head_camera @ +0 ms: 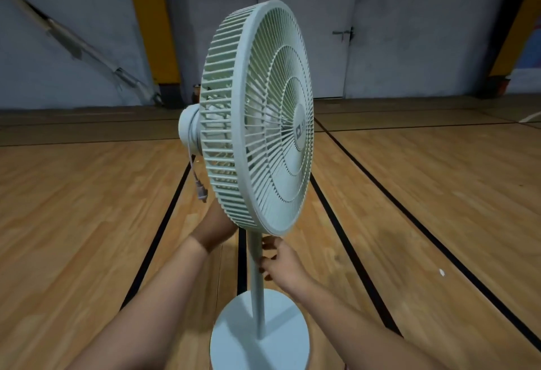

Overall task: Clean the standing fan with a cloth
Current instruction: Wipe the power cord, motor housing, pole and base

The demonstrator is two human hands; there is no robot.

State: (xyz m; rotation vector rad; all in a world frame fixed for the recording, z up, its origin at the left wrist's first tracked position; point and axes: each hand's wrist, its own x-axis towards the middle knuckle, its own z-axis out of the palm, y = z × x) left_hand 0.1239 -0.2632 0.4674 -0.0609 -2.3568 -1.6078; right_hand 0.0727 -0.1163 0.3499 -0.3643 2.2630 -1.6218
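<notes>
standing fan (263,117) is rising just above both hands | right hand (278,261) is gripping its pole (254,296) | left hand (216,223) is reaching behind the cage (222,135), grip hidden, cannot tell | risk: lopsided pull tipping the fan

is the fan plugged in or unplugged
Unplugged: the plug dangles free in the air on its cord, hanging from the motor housing of the fan.

Looking at a standing fan (257,117) mid-floor (87,208): base (234,337) nearest, pole (255,281) up from it, head on top. Got a plug (202,192) dangling left of the head. Left hand (218,229) left of the pole, tucked behind the head's bottom edge. Right hand (281,261) on the pole's right side, just under the head. Door (307,18) way behind.
</notes>
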